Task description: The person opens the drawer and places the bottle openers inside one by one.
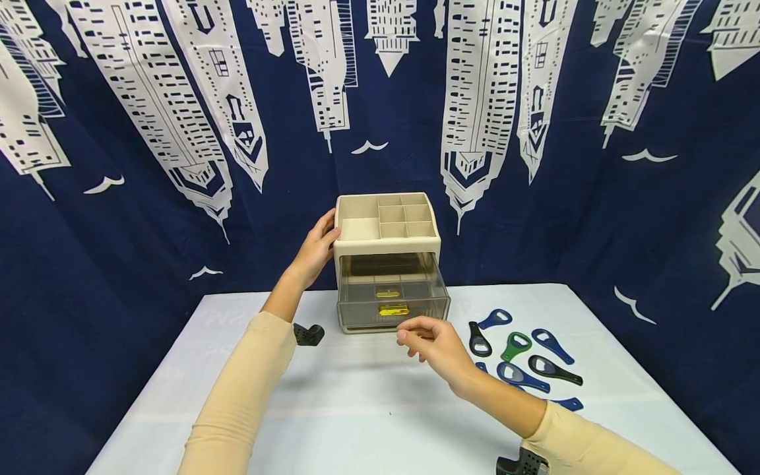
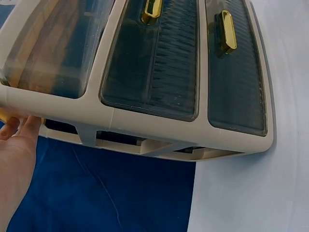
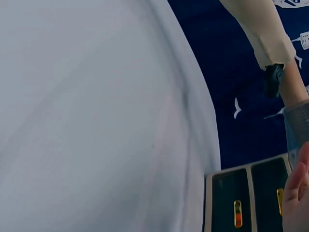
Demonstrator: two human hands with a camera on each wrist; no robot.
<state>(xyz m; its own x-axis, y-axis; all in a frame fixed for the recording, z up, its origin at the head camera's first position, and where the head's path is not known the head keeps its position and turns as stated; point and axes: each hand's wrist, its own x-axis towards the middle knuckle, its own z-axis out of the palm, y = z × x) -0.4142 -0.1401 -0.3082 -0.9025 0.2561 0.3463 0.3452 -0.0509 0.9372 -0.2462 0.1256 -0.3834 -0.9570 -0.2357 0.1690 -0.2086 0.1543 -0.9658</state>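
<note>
A cream desktop organizer (image 1: 388, 246) stands at the back of the table, with its grey see-through drawer (image 1: 356, 310) pulled out. My left hand (image 1: 317, 247) rests on the organizer's left side, thumb by the top front edge; in the left wrist view its fingers (image 2: 32, 128) touch the side wall. My right hand (image 1: 436, 346) is in front of the drawer, just below its gold handle (image 1: 394, 309), with fingers loosely bent and nothing between them. At the right wrist view's edge, the right hand (image 3: 297, 193) overlaps the pulled-out drawer (image 3: 298, 128).
Right of the organizer lie several bottle openers, among them a green one (image 1: 514, 346), a black one (image 1: 555, 370) and a blue one (image 1: 552, 345). Behind the white table (image 1: 356, 422) hangs a dark blue printed cloth (image 1: 392, 158). The organizer's top has several compartments.
</note>
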